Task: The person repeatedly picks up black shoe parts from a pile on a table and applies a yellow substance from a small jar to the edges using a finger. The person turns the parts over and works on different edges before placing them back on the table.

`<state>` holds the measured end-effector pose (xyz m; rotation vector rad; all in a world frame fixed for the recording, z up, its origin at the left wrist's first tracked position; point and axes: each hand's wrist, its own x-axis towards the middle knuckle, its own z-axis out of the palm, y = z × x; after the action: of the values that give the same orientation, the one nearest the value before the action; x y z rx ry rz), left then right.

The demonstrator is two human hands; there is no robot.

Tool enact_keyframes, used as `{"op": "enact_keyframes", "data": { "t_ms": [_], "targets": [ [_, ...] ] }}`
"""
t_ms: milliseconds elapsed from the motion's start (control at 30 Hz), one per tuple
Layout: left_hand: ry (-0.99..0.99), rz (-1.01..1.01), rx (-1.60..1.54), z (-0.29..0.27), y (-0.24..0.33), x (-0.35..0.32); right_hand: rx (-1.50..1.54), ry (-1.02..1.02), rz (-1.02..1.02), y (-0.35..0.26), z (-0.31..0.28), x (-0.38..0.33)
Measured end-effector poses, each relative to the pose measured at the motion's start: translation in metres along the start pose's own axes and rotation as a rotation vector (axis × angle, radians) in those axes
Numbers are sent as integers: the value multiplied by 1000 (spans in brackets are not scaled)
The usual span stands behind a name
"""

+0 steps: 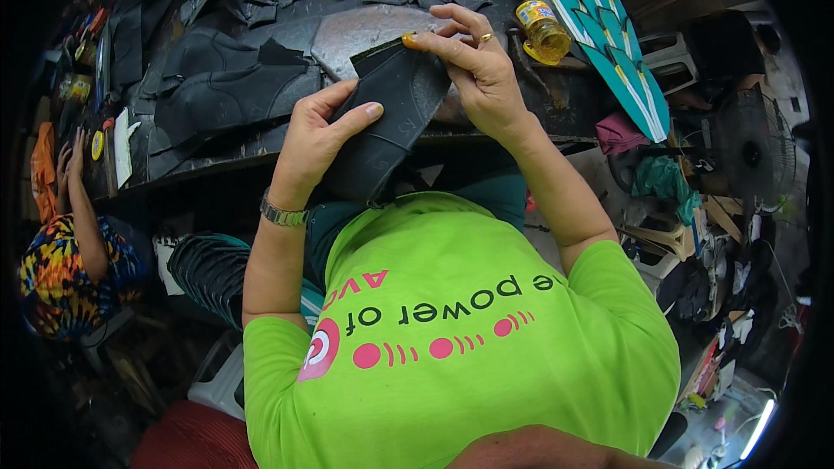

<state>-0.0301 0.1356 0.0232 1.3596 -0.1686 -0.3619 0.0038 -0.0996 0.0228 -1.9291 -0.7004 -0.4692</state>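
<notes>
A black sheet piece [382, 117], like a cut shoe-upper part, is raised over the table's near edge. My left hand [317, 135] grips its left side, thumb on top and fingers underneath. At the piece's top edge, my right hand [482, 69] touches it with an index fingertip coated in yellow-orange paste; its other fingers are spread. Whether the right thumb supports the piece from behind cannot be made out. A clear jar with a yellow label [543, 30] leans on its side right of my right hand, with yellowish stuff inside.
More black cut pieces [234, 87] cover the dark table [347, 30]. Teal pieces with white straps [621, 69] overlap in a row at the right. Dark pieces [208, 274] are stacked by my left arm. Another person's arm [87, 226] rests at the far left. A fan [756, 143] stands right.
</notes>
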Motion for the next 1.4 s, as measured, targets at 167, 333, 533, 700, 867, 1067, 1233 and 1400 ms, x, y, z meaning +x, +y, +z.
{"op": "enact_keyframes", "data": {
  "t_ms": [167, 333, 533, 700, 867, 1067, 1233, 1400],
  "targets": [
    [-18, -43, -48, -3, -2, -2, -25, 59, -38, 3, 6, -10],
    [-23, -32, -89, -2, -4, -1, -120, 107, -76, 1, 7, -15],
    [0, -18, -61, 0, -4, 1, -259, 94, -124, -9, 4, -14],
    [-10, -15, -135, -1, -5, 2, -302, 100, -203, -14, 5, -15],
    [-9, -46, -180, -4, -7, 3, -314, 71, -249, -14, 4, -22],
    [32, -28, -218, -8, -12, 5, -355, 59, -355, -12, 0, -33],
    [232, 13, -327, -17, -10, 13, -235, 105, -325, -15, -5, -47],
    [504, 165, -598, -13, -10, 19, 370, -164, 124, -27, 16, -63]
  ]
}}
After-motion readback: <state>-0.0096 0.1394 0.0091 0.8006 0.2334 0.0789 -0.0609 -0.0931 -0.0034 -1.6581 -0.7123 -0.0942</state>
